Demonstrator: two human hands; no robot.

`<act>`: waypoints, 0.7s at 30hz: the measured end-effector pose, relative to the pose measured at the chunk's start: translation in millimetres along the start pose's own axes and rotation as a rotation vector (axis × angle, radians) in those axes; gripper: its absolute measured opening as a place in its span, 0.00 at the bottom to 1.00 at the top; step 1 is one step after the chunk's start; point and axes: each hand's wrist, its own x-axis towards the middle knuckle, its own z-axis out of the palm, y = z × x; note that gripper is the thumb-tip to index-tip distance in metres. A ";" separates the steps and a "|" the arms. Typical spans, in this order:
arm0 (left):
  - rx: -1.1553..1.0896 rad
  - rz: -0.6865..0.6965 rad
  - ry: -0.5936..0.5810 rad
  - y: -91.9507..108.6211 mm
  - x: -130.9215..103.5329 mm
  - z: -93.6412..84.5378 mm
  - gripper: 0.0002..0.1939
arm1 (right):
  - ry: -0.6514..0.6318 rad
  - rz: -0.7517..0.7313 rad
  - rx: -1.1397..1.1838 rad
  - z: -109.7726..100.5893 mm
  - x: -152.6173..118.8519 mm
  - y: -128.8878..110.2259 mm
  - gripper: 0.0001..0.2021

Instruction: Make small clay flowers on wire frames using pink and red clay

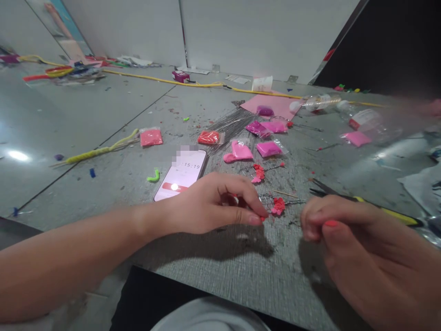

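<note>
My left hand [220,202] reaches over the table with thumb and forefinger pinched on a small red clay bit [262,219]. Just past those fingertips lies a red and pink clay flower cluster [278,206] on twisted wire. A similar clay flower piece [258,173] rests behind it. On the right, my right hand [372,253] has its fingers curled, and a flat orange-red clay piece [331,224] sits on the thumb tip. Yellow-and-black-handled pliers [386,212] lie behind this hand. A thin wooden stick [284,193] lies between the hands.
A phone [182,172] showing a timer lies behind my left forearm. Packets of pink clay [268,148] and a red clay packet [210,137] lie farther back, near loose wires [227,124]. A yellow cable [155,80] crosses the table; a clear bottle [319,102] lies at back right.
</note>
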 end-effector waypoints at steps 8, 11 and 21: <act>-0.587 -0.160 -0.015 4.7 -5.6 22.9 0.05 | -0.239 -0.215 -0.247 2.1 10.3 -7.1 0.05; -0.664 -0.194 -0.027 5.8 -8.3 26.3 0.06 | -0.239 -0.229 -0.279 6.2 11.1 -10.7 0.12; -0.667 -0.044 -0.017 4.3 -8.6 29.4 0.09 | -0.328 -0.358 -0.432 2.5 17.3 -20.1 0.17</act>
